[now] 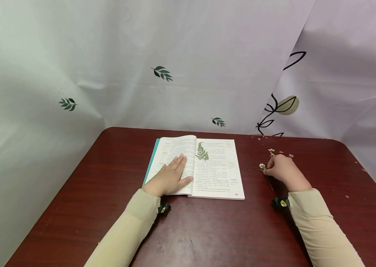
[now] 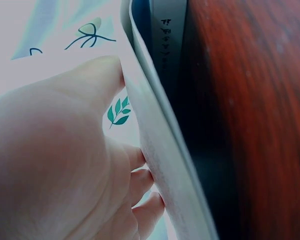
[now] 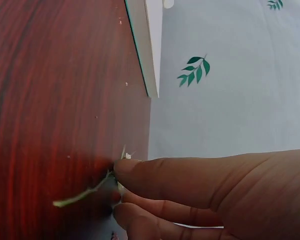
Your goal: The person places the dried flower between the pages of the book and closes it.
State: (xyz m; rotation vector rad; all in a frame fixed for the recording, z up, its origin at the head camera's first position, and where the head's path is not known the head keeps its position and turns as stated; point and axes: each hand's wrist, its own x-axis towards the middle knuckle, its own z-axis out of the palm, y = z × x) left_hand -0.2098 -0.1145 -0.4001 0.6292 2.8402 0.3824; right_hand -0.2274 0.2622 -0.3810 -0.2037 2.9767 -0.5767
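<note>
An open book (image 1: 216, 181) lies on the dark red table, its teal cover edge showing along the left side. My left hand (image 1: 169, 177) rests flat on the left page, fingers straight and thumb spread toward the fold. Near the top of the right page lies a pressed green fern leaf (image 1: 202, 152). To the right of the book, my right hand (image 1: 285, 170) pinches a small sprig with white flowers (image 1: 262, 166) between thumb and fingers, low over the tabletop. Its thin green stem (image 3: 82, 196) sticks out past the thumb in the right wrist view.
Several small pinkish petals (image 1: 290, 155) are scattered on the table (image 1: 74, 207) around and beyond my right hand. A pale curtain (image 1: 188, 48) printed with leaves hangs right behind the table's back edge. Both wrists carry small black cameras.
</note>
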